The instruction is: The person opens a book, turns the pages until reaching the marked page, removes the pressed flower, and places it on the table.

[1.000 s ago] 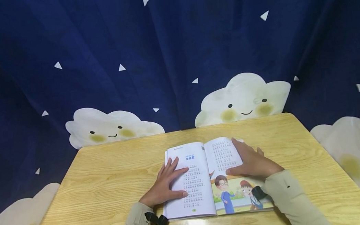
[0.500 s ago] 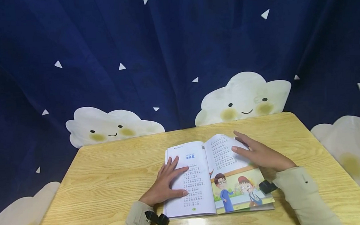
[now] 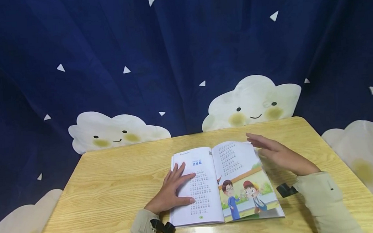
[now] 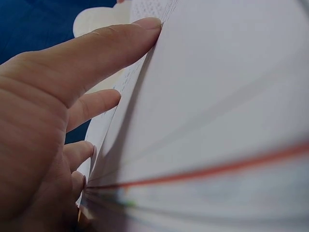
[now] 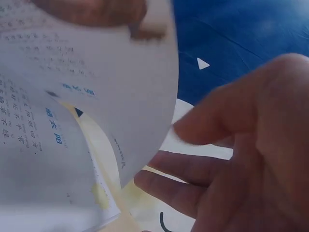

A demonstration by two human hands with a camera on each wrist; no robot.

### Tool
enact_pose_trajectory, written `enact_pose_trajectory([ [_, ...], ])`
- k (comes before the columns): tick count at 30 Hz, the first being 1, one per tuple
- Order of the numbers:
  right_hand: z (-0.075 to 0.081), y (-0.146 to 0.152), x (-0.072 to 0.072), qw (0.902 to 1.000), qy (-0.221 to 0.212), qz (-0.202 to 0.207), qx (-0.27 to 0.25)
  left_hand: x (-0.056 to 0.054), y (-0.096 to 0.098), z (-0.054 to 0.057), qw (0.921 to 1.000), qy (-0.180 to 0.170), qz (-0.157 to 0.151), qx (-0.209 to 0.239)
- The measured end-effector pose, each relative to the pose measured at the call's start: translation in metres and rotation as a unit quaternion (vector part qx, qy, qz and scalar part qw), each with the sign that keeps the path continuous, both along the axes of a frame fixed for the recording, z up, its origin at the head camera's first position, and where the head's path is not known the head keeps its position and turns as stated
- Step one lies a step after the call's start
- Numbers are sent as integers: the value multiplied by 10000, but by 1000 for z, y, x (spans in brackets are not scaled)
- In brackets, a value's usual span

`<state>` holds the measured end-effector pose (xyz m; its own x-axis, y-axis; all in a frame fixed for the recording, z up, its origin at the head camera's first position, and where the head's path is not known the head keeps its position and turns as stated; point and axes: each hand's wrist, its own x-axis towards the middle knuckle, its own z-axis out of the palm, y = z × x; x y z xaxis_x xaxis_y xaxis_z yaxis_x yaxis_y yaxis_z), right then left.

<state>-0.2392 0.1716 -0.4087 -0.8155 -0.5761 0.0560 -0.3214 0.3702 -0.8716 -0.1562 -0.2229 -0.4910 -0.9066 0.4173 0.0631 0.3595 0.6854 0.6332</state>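
An open picture book (image 3: 208, 215) lies on the wooden table, with Chinese text on its left page and text above a cartoon on its right page (image 3: 234, 172). My left hand (image 3: 170, 192) rests spread on the left page, and its fingertips touch the paper in the left wrist view. At the upper right corner of the right page is my right hand (image 3: 283, 156), its fingers fairly straight. Thumb (image 5: 193, 130) and fingers meet the edge of a raised, curved leaf (image 5: 140, 87) in the right wrist view. Another page (image 5: 38, 159) with a blue title lies beneath that leaf.
The light wooden table (image 3: 113, 185) extends around the book. Behind it hangs a dark blue curtain (image 3: 120, 35) with white triangles and smiling clouds. Black wrist camera mounts (image 3: 162, 227) sit on both sleeves.
My right hand has slid outward and to the right, from over the right page to its outer edge, uncovering the cartoon. The page's right edge now stands raised. My left hand stays put.
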Motion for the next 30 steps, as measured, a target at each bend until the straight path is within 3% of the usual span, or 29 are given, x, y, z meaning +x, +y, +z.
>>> enact_pose_trajectory([
  [6, 4, -5, 4, 9998, 140, 6, 124, -1, 0, 0, 10000, -8, 6, -38],
  [14, 23, -31, 25, 9969, 229, -247, 710, -1, 0, 0, 10000, 43, -32, -48],
  [23, 26, -68, 54, 9839, 308, 588, 1660, 0, -1, -2, 10000, 37, -37, -41],
  [30, 19, -88, 65, 9769, 464, 877, 1892, 0, -1, 0, 9999, 110, -81, -5],
])
